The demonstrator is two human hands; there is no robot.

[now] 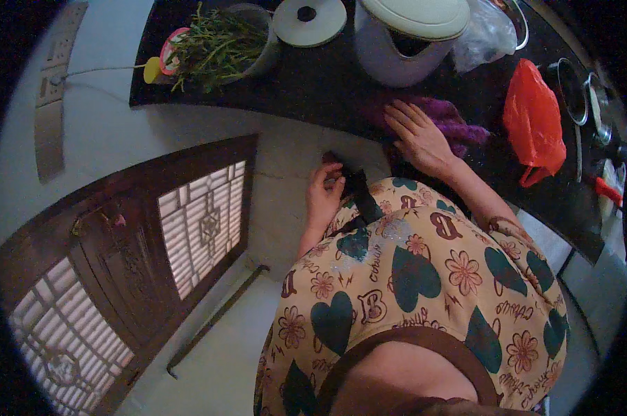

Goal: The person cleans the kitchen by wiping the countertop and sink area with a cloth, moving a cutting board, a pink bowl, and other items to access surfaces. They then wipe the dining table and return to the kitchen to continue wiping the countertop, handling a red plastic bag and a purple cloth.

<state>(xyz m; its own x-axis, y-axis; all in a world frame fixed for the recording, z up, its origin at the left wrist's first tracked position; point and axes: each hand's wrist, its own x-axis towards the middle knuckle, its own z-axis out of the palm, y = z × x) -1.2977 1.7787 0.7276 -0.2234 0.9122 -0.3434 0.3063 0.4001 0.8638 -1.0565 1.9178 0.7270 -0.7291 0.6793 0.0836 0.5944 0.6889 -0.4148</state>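
My right hand (pixel 422 138) lies palm down, fingers stretched out, on a bunched purple cloth (pixel 456 125) near the front edge of a black countertop (pixel 313 99). Part of the cloth is hidden under the palm. My left hand (pixel 324 195) hangs lower, beyond the counter's edge and in front of my body, with its fingers curled. Close by its fingertips are a small dark shape and a black strap (pixel 364 195). Whether these fingers grip anything is too dim to make out.
Behind the cloth stands a lidded pale bucket (pixel 396 62), beside a round lid (pixel 311 23) and a container of leafy greens (pixel 225 49). To the right are a red plastic bag (pixel 534 125), a clear plastic bag (pixel 488 39) and a metal pan (pixel 571 91). A wooden door (pixel 121 249) is at left.
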